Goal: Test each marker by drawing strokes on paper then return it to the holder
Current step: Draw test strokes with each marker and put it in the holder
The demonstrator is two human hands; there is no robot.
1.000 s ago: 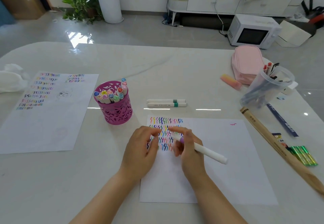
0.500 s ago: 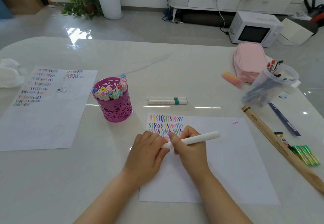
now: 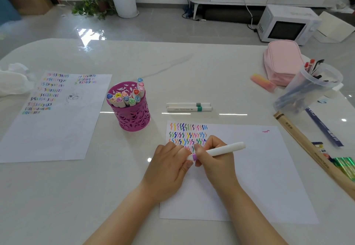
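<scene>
we find the marker point(image 3: 223, 149) over the upper left corner of the paper point(image 3: 259, 177), near the table's point(image 3: 192, 68) front edge. the right hand point(image 3: 216, 161) grips the barrel; the left hand point(image 3: 169, 168) pinches the cap end. risk — a skewed push likely leaves the cap loose, and the tip would dry in the holder point(image 3: 132, 114).

We see both forearms bare, and our left hand point(image 3: 169, 168) and right hand point(image 3: 215, 162) have short, plain nails.
</scene>
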